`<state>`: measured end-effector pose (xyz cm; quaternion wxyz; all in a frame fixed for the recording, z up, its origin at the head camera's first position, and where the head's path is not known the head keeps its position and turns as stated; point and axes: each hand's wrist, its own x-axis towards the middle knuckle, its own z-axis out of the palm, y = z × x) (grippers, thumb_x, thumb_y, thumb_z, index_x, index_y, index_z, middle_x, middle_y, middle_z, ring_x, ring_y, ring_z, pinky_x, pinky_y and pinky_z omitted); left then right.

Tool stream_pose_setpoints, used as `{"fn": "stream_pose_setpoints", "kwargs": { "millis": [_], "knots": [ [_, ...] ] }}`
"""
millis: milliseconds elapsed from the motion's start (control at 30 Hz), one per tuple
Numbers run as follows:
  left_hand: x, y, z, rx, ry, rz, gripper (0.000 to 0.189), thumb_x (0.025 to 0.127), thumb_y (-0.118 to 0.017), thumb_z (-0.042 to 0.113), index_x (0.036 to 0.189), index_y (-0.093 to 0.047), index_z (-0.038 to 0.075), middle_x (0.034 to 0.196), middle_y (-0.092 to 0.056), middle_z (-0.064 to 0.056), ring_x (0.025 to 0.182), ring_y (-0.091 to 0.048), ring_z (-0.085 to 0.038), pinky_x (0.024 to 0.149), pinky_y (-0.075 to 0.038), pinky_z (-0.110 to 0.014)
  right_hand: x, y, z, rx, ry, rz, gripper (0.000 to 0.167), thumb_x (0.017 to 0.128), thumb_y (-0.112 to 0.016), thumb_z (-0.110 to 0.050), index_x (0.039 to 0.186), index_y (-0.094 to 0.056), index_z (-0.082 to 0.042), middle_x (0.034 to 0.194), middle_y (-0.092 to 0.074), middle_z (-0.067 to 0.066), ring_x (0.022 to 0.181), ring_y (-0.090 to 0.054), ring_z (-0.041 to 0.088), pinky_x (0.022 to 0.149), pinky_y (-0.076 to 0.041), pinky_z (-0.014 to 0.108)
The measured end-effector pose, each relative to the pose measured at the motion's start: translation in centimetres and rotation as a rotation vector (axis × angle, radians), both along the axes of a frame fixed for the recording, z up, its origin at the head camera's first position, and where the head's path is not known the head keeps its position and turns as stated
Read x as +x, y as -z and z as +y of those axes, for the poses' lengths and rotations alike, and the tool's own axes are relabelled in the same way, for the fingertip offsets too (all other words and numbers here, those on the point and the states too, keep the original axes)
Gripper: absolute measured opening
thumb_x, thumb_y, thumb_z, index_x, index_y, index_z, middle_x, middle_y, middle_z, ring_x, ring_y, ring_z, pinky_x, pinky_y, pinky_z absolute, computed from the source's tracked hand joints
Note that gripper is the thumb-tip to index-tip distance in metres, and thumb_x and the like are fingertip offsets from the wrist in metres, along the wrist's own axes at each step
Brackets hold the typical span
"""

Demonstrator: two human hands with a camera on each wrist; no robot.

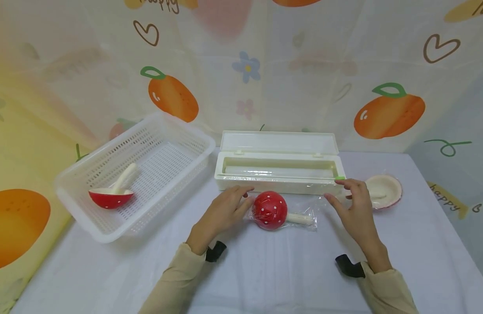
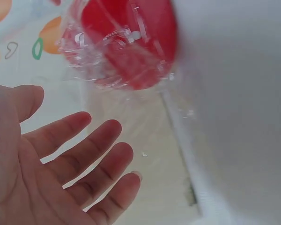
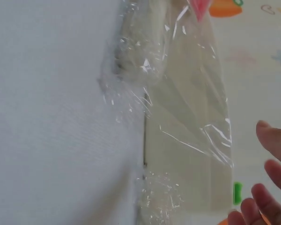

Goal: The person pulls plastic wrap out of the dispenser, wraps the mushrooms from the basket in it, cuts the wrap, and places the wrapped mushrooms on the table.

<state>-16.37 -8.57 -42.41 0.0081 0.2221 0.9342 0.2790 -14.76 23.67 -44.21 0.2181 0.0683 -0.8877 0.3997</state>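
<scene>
A red ladle with white dots (image 1: 270, 210) and a white handle lies bowl-side down on the table, wrapped in clear plastic. My left hand (image 1: 226, 208) is beside the bowl's left side; the left wrist view shows its fingers (image 2: 100, 161) spread and relaxed, holding nothing. Past the handle's end, my right hand (image 1: 357, 207) hovers by the right front corner of a long cream box (image 1: 280, 186). Its fingers are loosely bent, apart from the ladle. Clear plastic (image 3: 192, 108) stretches across the right wrist view in front of the box; I cannot tell whether a fingertip touches it.
The box's hinged lid (image 1: 278, 141) stands raised at the back, with a green tab at the right. A white perforated basket (image 1: 108, 235) on the left holds another red ladle (image 1: 111, 199). A red-rimmed cream dish-like piece (image 1: 384, 189) lies at the right.
</scene>
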Motion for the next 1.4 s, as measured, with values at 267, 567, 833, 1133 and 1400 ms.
{"fn": "stream_pose_setpoints", "kwargs": {
  "millis": [267,567,833,1133,1400],
  "knots": [
    [-1.3,-2.0,1.4,-0.011,0.069,0.049,0.039,0.099,-0.058,0.028,0.133,-0.060,0.010,0.123,-0.067,-0.010,0.113,-0.061,-0.025,0.097,-0.052,-0.043,-1.7,-0.3,0.3,-0.139,0.065,-0.148,0.065,0.087,-0.075,-0.011,0.142,-0.043,0.003,0.146,-0.042,0.023,0.137,-0.039,0.037,0.110,-0.039,0.052],
    [-2.9,-4.2,3.9,0.000,0.140,0.026,0.040,0.099,-0.058,0.030,0.135,-0.059,0.012,0.123,-0.066,-0.006,0.115,-0.060,-0.023,0.100,-0.049,-0.042,-3.1,0.1,1.3,-0.294,-0.002,-0.286,0.079,0.089,-0.073,-0.011,0.153,-0.028,0.004,0.162,-0.024,0.022,0.149,-0.026,0.040,0.118,-0.026,0.055],
    [-4.5,-5.5,6.8,-0.003,0.252,-0.034,0.042,0.101,-0.056,0.029,0.139,-0.055,0.011,0.129,-0.063,-0.007,0.118,-0.057,-0.020,0.102,-0.048,-0.036,-3.6,1.3,1.7,-0.420,-0.068,-0.332,0.084,0.092,-0.070,-0.009,0.156,-0.018,0.002,0.160,-0.026,0.023,0.142,-0.037,0.039,0.095,-0.040,0.003],
    [-5.7,-5.9,10.4,-0.014,0.317,-0.095,0.043,0.101,-0.057,0.027,0.141,-0.053,0.010,0.129,-0.064,-0.006,0.116,-0.060,-0.017,0.101,-0.048,-0.028,-3.6,2.1,1.9,-0.436,-0.035,-0.274,0.080,0.090,-0.072,-0.007,0.155,-0.026,0.000,0.158,-0.034,0.022,0.139,-0.043,0.039,0.091,-0.042,0.002],
    [-6.9,-5.9,13.3,-0.037,0.343,-0.121,0.042,0.100,-0.059,0.027,0.140,-0.055,0.012,0.127,-0.065,-0.007,0.116,-0.061,-0.019,0.099,-0.048,-0.026,-3.9,2.4,1.9,-0.470,-0.019,-0.260,0.078,0.088,-0.072,-0.005,0.154,-0.030,-0.001,0.156,-0.037,0.021,0.135,-0.049,0.029,0.089,-0.043,0.002]
  ]
}}
